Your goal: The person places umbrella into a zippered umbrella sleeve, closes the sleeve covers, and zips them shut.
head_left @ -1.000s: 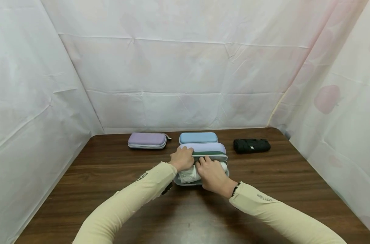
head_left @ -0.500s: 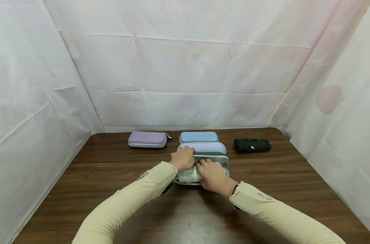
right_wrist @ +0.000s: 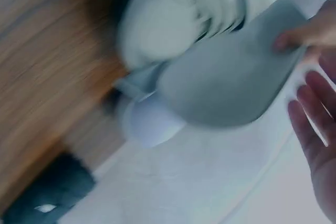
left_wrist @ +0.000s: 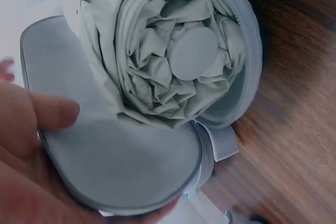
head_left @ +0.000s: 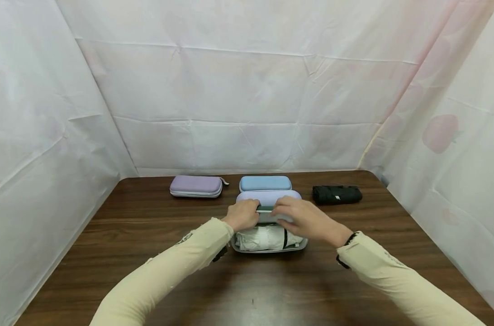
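There goes the right hand point(head_left: 306, 218), off the pale rolled bundle point(head_left: 261, 237) and up at the lid point(head_left: 267, 218), fingers spread; whether its thumb touches, we can't tell. The left hand point(head_left: 243, 214) keeps pinching the lid. We see the bundle lying lengthwise in the open case point(head_left: 269, 251). Sleeve print point(head_left: 187, 238) and the black roll's point(head_left: 324, 194) white tag point(head_left: 338, 197): 2 marks we can't read.

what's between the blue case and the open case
In the head view, a pale lavender case lies between the blue case and the open case.
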Demonstrator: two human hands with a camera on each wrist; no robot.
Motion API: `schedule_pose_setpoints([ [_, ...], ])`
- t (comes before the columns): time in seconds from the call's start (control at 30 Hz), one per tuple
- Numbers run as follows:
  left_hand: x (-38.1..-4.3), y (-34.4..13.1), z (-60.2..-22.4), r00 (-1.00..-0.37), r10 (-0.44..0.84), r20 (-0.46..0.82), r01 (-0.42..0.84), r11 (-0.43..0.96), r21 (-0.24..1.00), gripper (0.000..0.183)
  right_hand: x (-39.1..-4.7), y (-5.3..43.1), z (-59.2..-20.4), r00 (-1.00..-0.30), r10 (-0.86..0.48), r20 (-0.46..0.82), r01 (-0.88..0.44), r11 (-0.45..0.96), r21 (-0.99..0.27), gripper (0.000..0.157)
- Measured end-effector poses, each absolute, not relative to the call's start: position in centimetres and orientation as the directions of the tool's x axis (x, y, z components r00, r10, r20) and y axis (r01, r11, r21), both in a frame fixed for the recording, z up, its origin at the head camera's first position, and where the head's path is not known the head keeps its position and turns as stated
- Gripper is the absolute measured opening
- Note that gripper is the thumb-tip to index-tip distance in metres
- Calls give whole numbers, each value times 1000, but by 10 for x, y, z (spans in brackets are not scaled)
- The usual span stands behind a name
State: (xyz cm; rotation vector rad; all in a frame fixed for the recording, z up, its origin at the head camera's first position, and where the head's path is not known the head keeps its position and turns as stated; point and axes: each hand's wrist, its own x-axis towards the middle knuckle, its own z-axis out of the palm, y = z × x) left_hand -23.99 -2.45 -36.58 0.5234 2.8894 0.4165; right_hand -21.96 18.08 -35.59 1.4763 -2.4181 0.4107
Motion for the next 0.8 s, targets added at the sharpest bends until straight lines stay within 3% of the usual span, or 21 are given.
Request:
schedule_pose_setpoints([
  [0.1, -238, -27, -365, -905, 410, -114, 362, 883, 298, 26, -227, 194, -359, -490, -777, 395, -868, 479, -133, 24],
  [0.23, -235, -35, -367, -860, 501, -98, 449, 834, 321, 20, -232, 208, -369, -594, -762, 258, -795, 505, -337, 29],
  [0.37, -233, -43, -370, -793, 600, -103, 521, 757, 393, 31, -231, 219, -377, -617, -762, 196, -731, 462, -502, 34],
  [0.57, -227, -58, -371, -702, 705, -102, 586, 653, 480, 60, -223, 224, -383, -640, -754, 152, -687, 471, -554, 40],
  [0.8, -212, -74, -380, -657, 752, -52, 643, 595, 481, 69, -211, 227, -390, -655, -746, 120, -674, 506, -539, 47],
])
